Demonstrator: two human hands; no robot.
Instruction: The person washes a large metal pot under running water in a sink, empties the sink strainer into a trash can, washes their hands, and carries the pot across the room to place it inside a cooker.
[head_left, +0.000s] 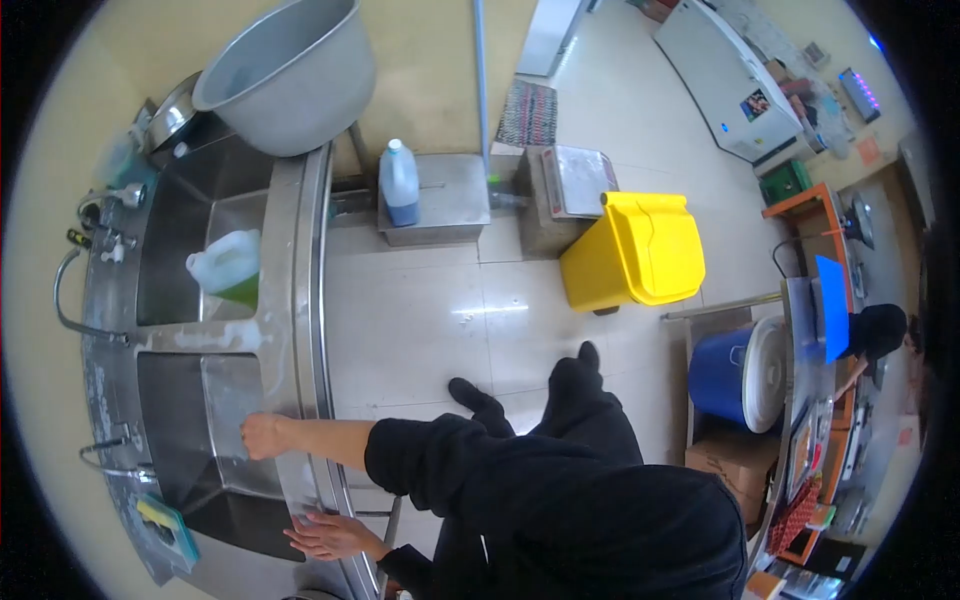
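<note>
My right hand is closed in a fist over the front part of the lower sink basin, and no object shows in it. Fingers spread, my left hand is at the front rim of the steel sink counter, near the basin's corner; whether it touches the metal I cannot tell. A yellow-and-green sponge with a blue-green item lies by the basin's outer corner. In the upper basin stands a translucent jug with green liquid. Curved taps line the wall side.
A large metal pot sits at the counter's far end. On the floor side are a jug of blue liquid on a steel box, and a yellow bin. Another person is at the right, near a blue lidded drum.
</note>
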